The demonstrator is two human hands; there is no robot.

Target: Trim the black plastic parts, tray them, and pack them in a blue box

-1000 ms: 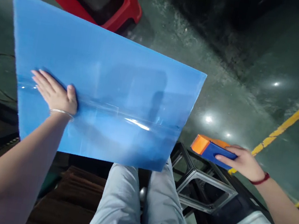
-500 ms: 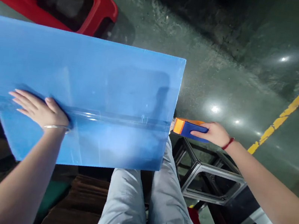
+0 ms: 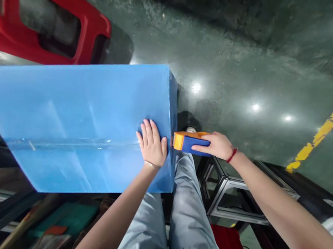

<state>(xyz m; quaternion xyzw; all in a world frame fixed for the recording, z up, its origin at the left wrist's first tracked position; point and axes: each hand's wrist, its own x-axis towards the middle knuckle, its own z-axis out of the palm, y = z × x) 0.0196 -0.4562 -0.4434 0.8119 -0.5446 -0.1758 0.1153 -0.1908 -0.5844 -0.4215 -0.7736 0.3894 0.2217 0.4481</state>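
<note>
My left hand [image 3: 151, 143] lies spread flat on the blue board [image 3: 72, 122], near its edge; my right hand [image 3: 218, 145] grips the orange-and-blue tape dispenser [image 3: 190, 142] just beside that edge.

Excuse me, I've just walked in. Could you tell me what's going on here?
One person is working with both bare hands. Their left hand lies flat on a blue plastic panel, close to its edge, and a strip of clear tape runs across the panel towards that hand. Their right hand grips an orange-and-blue tape dispenser just beside the same edge.
</note>
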